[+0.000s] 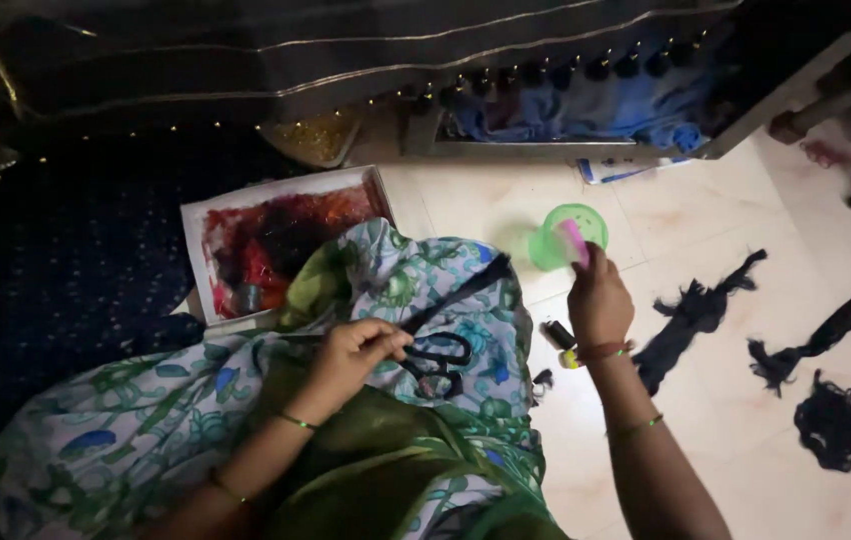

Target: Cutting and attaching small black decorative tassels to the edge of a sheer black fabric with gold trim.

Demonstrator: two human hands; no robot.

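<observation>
My left hand (351, 352) rests on stiff black scissors (443, 352) (best gripped by the loops), my right (598, 300) pinching a light pink card (574, 241).

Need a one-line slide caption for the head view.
Left hand touches scissors on lap; right hand holds pink piece over green cup.

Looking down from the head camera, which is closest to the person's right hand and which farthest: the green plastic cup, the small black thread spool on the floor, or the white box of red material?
From the right hand:
1. Green plastic cup, just above the hand, close to its fingers.
2. Small black thread spool, on the floor beside the wrist.
3. White box of red material, far off to the left.
</observation>
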